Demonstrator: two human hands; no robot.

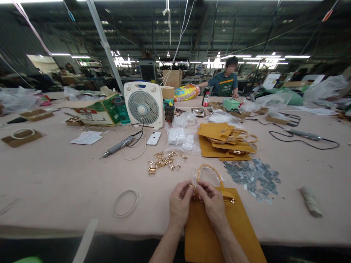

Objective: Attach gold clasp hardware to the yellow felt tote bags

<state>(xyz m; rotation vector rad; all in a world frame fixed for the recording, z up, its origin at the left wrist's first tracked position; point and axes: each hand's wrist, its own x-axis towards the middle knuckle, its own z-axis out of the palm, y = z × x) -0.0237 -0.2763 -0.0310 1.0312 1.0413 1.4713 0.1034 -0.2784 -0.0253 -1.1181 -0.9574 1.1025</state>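
A mustard-yellow handbag [238,223] lies in front of me, hanging over the near table edge. Its braided handle [207,166], partly wrapped in clear film, arches away from me. My left hand [181,201] is closed, with thumb and fingers pinching a small gold metal fitting [191,185] at the bag's upper left. Right beside it, my right hand [212,202] is closed too, fingertips pressed together by the handle's base; what they hold is hidden. Loose gold fittings [163,160] are scattered beyond my left hand. Many small grey metal plates [253,177] lie to the right of the bag.
More yellow bag pieces [211,148] are stacked beyond the handle. Farther left are a white phone [154,138], a corded electric screwdriver [117,146] and a box fan [143,105]. A tape ring [126,203] lies near left, a cloth roll [310,202] at right. A co-worker [225,84] sits opposite.
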